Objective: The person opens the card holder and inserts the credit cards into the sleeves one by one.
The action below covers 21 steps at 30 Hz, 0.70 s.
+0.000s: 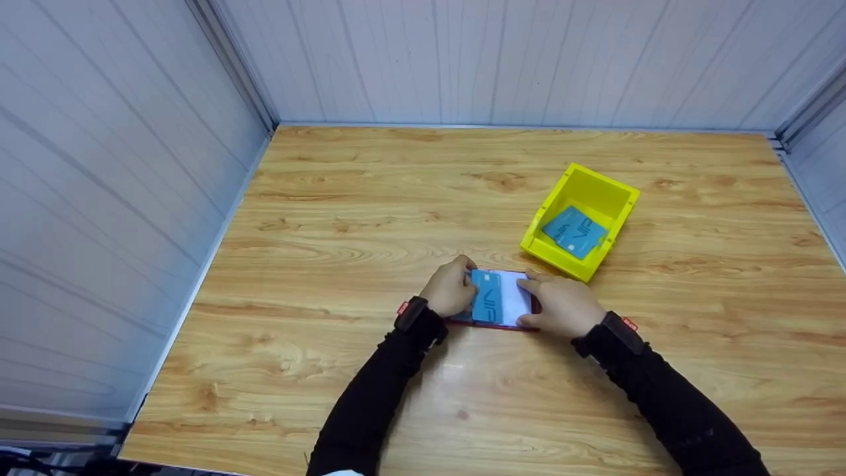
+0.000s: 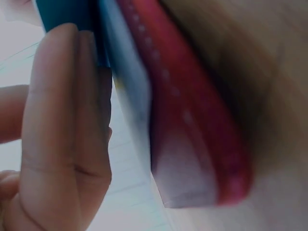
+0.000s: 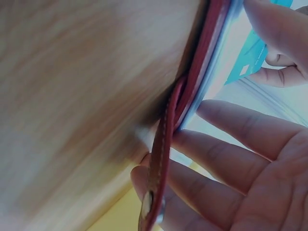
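A red card holder [image 1: 492, 326] lies opened on the table, white sleeve pages [image 1: 513, 299] facing up and red stitched cover [image 2: 192, 120] showing from the side. A blue card [image 1: 488, 297] with dark lettering and a small pale square lies over its left part. My left hand [image 1: 451, 289] pinches this card at its left edge. On the holder's right part, my right hand [image 1: 565, 305] rests thumb and fingertips on the white page, fingers fairly straight. A red strap [image 3: 163, 139] with a metal snap hangs across those fingers in the right wrist view.
Just beyond my right hand stands a yellow bin [image 1: 557, 258], tilted in angle on the wood-grain table [image 1: 344, 264]. Several blue cards [image 1: 575, 231] lie inside it. Pale panel walls [image 1: 462, 66] border the table at the back and sides.
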Tool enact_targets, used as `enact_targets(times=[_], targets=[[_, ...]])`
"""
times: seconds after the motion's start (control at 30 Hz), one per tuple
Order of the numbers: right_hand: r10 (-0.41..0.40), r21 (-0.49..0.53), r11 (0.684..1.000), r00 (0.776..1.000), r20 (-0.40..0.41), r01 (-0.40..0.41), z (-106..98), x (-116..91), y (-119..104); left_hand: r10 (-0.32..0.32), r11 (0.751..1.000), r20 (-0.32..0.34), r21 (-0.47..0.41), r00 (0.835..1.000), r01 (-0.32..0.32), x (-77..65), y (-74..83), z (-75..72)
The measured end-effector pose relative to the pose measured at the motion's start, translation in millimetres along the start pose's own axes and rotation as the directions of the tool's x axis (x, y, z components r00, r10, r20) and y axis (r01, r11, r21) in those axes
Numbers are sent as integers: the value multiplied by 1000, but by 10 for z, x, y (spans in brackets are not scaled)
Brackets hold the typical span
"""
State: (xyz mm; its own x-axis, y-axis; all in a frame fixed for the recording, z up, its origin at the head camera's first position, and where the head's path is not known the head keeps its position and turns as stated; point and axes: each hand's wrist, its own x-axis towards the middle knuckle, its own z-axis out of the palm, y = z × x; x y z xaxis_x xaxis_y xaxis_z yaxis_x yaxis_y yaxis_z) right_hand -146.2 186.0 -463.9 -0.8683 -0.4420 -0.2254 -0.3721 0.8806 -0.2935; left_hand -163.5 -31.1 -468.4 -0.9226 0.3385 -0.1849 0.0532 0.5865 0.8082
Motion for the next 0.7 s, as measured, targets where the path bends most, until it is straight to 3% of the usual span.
enact_targets(times=[0.4, 0.7], targets=[[-27, -16, 1000, 999, -37, 27, 14, -12, 9, 0, 999, -8, 53, 1000, 1, 77, 76, 83], [-53, -16, 999, 995, -90, 51, 31, -21, 18, 14, 977, -19, 215, 1000, -9, 152, 155, 121]])
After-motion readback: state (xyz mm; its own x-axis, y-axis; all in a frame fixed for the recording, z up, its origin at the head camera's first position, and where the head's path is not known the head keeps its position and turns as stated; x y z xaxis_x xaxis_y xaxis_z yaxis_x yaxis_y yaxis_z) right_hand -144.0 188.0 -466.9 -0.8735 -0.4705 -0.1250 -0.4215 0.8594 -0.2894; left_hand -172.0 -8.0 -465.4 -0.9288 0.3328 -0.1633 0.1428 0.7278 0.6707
